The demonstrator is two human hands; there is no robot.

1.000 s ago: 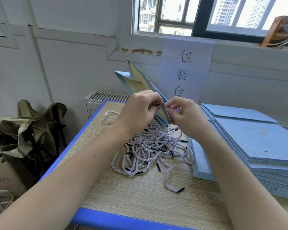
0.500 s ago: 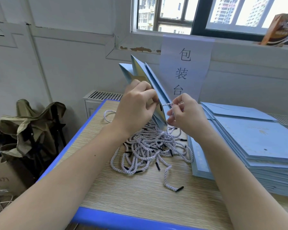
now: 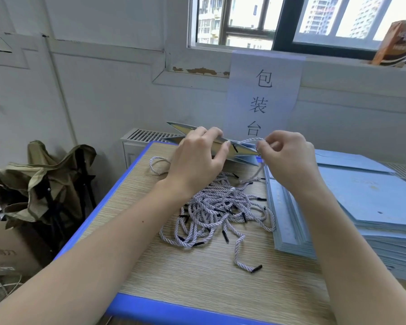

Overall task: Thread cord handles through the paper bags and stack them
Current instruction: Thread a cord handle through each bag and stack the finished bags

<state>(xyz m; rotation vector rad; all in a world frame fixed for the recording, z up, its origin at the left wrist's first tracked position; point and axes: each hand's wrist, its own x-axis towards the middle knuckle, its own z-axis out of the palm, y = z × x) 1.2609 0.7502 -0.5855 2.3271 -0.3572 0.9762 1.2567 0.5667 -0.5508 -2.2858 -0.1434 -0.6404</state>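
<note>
My left hand [image 3: 198, 158] grips a folded light-blue paper bag [image 3: 188, 129], held nearly level above the far end of the table. A black cord tip pokes out of the bag just by my left fingertips. My right hand [image 3: 286, 156] pinches a white twisted cord [image 3: 250, 140] that arcs from the bag to my fingers, with its loose end hanging down towards the table. Below my hands lies a tangled pile of white cords with black tips [image 3: 218, 207]. A tall stack of flat blue bags [image 3: 366, 207] lies on the right.
The wooden table [image 3: 197, 273] has a blue edge. A paper sign [image 3: 263, 95] hangs from the window sill behind my hands. A radiator stands behind the table. A folded olive chair [image 3: 45, 181] and a cardboard box [image 3: 7, 247] stand on the floor to the left.
The bag has tipped from a steep, upright tilt to nearly level. My right hand has drawn the cord out to the right, away from the bag.
</note>
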